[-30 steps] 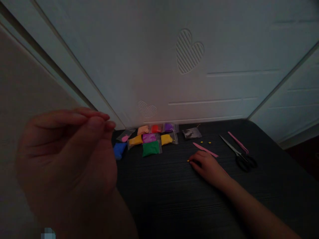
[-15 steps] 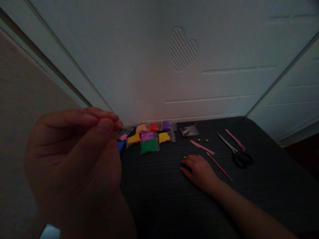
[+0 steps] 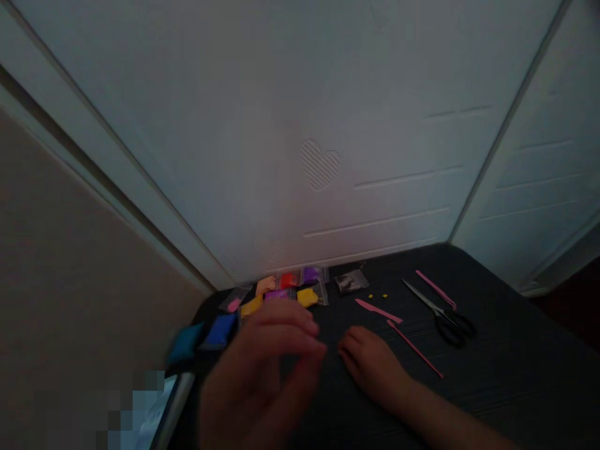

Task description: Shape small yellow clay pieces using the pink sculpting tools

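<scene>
My left hand [image 3: 265,375] is raised over the near part of the dark table [image 3: 492,325], blurred at its edges. Its thumb and fingertips meet in a pinch; whatever may lie between them is too small or hidden to make out. On the table to its right rests my right hand [image 3: 372,362], fingers curled and thumb against them, their inner side out of sight. Just beyond it lie two tiny yellow bits [image 3: 377,296] and a pink plastic clay knife [image 3: 377,310]. A thin pink stick tool [image 3: 415,349] lies beside its wrist.
Black-handled scissors [image 3: 438,312] and another pink tool [image 3: 435,289] lie at the right. Several small bags of coloured clay [image 3: 288,279] line the back, with a blue bag [image 3: 219,331] at left. A grey bag [image 3: 351,281] lies near the white panel [image 3: 262,156].
The left hand has come down and to the right, still pinched. The right hand's fingers have drawn in, and the yellow bit at their tips is out of sight. The view has tilted up.
</scene>
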`<state>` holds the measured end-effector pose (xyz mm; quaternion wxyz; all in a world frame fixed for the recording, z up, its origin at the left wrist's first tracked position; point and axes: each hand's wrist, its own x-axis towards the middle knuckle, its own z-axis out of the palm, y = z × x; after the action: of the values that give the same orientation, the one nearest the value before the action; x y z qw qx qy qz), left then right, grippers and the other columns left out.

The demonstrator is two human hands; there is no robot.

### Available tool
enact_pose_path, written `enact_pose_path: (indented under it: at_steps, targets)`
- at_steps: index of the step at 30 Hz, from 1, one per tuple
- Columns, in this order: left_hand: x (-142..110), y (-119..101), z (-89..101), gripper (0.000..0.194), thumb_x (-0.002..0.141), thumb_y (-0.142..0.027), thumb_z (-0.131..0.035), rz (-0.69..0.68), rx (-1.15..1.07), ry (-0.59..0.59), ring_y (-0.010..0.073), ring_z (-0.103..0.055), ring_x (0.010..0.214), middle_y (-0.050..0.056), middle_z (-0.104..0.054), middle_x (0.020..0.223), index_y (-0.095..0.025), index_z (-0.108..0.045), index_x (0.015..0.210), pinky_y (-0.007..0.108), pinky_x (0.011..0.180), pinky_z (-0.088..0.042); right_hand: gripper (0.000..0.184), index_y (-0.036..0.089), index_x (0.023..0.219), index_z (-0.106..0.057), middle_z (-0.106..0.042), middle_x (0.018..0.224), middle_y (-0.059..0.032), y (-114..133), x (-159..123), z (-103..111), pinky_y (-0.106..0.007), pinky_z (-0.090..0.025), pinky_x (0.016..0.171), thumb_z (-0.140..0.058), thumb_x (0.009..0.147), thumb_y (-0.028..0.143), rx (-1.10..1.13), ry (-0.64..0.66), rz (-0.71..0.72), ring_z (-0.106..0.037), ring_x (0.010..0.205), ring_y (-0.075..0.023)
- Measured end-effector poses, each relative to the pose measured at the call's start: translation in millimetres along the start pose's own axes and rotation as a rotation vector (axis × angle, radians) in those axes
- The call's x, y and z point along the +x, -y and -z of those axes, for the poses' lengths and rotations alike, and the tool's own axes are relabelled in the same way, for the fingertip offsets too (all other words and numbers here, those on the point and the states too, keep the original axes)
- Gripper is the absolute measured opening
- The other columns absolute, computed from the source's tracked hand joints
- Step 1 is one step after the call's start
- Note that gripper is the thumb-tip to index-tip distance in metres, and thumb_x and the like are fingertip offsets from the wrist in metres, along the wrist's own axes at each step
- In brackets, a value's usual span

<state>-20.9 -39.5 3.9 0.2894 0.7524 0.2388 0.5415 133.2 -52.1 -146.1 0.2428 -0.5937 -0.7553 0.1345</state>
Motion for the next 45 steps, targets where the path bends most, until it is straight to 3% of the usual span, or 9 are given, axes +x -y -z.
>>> enact_pose_path:
  at_steps: [2, 4, 6, 8, 12, 17, 30, 39, 45]
  targets:
    - [-8.0, 29.3, -13.7, 0.019, 0.07, -0.01, -0.056, 0.052, 0.124, 0.201, 0.0162, -0.052, 0.082, 0.002, -0.058, 0.083, -0.022, -0.058, 0.083, 0.029, 0.075, -0.042, 0.016, 0.02, 0.085, -0.057, -0.059, 0.084, -0.0026, -2.8, -0.1, 1.6, -0.026, -0.04, 0.072, -0.041, 0.083, 0.019, 0.136, -0.034, -0.035, -0.053, 0.08, -0.0149]
    - [-22.1, 63.1, -23.4, 0.006, 0.075, -0.02, -0.052, 0.322, 0.245, 0.224, 0.0163, -0.054, 0.079, 0.003, -0.059, 0.081, -0.019, -0.057, 0.078, 0.03, 0.073, -0.043, 0.016, 0.02, 0.088, -0.057, -0.06, 0.085, -0.0019, -6.4, -0.4, 3.4, -0.026, -0.041, 0.072, -0.042, 0.082, 0.019, 0.273, -0.058, -0.071, -0.054, 0.079, -0.0142]
    - [-41.2, 91.1, -28.6, 0.014, 0.077, -0.028, -0.049, 0.556, 0.259, 0.205, 0.017, -0.056, 0.076, 0.003, -0.06, 0.08, -0.017, -0.057, 0.08, 0.03, 0.07, -0.044, 0.015, 0.02, 0.089, -0.058, -0.062, 0.086, -0.0015, -10.0, -0.5, 4.7, -0.025, -0.042, 0.073, -0.045, 0.081, 0.019, 0.379, -0.074, -0.105, -0.056, 0.08, -0.0137]
    - [-60.7, 107.0, -30.5, 0.02, 0.078, -0.033, -0.048, 0.671, 0.18, 0.289, 0.0174, -0.056, 0.079, 0.003, -0.06, 0.084, -0.018, -0.056, 0.088, 0.03, 0.072, -0.045, 0.015, 0.02, 0.088, -0.059, -0.062, 0.085, -0.0013, -12.8, 0.0, 5.7, -0.025, -0.043, 0.072, -0.047, 0.079, 0.019, 0.436, -0.091, -0.13, -0.056, 0.08, -0.0137]
    - [-83.2, 113.1, -31.5, 0.021, 0.079, -0.03, -0.047, 0.572, 0.226, 0.368, 0.0175, -0.055, 0.085, 0.004, -0.057, 0.093, -0.021, -0.055, 0.096, 0.031, 0.076, -0.044, 0.016, 0.02, 0.091, -0.058, -0.062, 0.086, -0.0018, -15.1, 1.3, 7.1, -0.027, -0.044, 0.072, -0.051, 0.077, 0.02, 0.464, -0.135, -0.155, -0.057, 0.078, -0.0141]
    - [-86.1, 124.3, -31.8, 0.024, 0.079, -0.024, -0.047, 0.428, 0.341, 0.362, 0.0183, -0.051, 0.094, 0.006, -0.052, 0.103, -0.023, -0.054, 0.102, 0.033, 0.082, -0.043, 0.021, 0.021, 0.096, -0.056, -0.062, 0.088, -0.0016, -14.1, -0.5, 6.1, -0.027, -0.045, 0.075, -0.052, 0.076, 0.018, 0.475, -0.103, -0.14, -0.057, 0.08, -0.0137]
    - [-89.4, 130.2, -32.0, 0.02, 0.078, -0.015, -0.05, 0.073, 0.476, 0.453, 0.0172, -0.048, 0.09, 0.004, -0.056, 0.094, -0.022, -0.058, 0.096, 0.034, 0.081, -0.042, 0.035, 0.023, 0.11, -0.049, -0.06, 0.099, -0.0017, -12.3, -6.5, -0.1, -0.028, -0.043, 0.082, -0.05, 0.076, 0.015, 0.412, 0.009, -0.104, -0.056, 0.089, -0.0131]
    - [-90.0, 129.5, -30.9, 0.018, 0.078, -0.015, -0.051, 0.042, 0.477, 0.44, 0.0171, -0.046, 0.091, 0.003, -0.057, 0.092, -0.021, -0.059, 0.093, 0.034, 0.082, -0.041, 0.037, 0.024, 0.113, -0.048, -0.06, 0.098, -0.0012, -10.9, -6.3, 5.5, -0.027, -0.043, 0.082, -0.047, 0.077, 0.015, 0.399, 0.086, -0.102, -0.056, 0.089, -0.0125]
    - [-90.1, 128.0, -31.5, 0.016, 0.078, -0.015, -0.05, 0.111, 0.399, 0.447, 0.0174, -0.047, 0.091, 0.004, -0.057, 0.091, -0.021, -0.06, 0.089, 0.035, 0.082, -0.04, 0.036, 0.023, 0.111, -0.048, -0.061, 0.092, -0.0006, -10.6, -5.2, 6.5, -0.026, -0.043, 0.079, -0.047, 0.077, 0.014, 0.446, 0.072, -0.113, -0.056, 0.084, -0.0118]
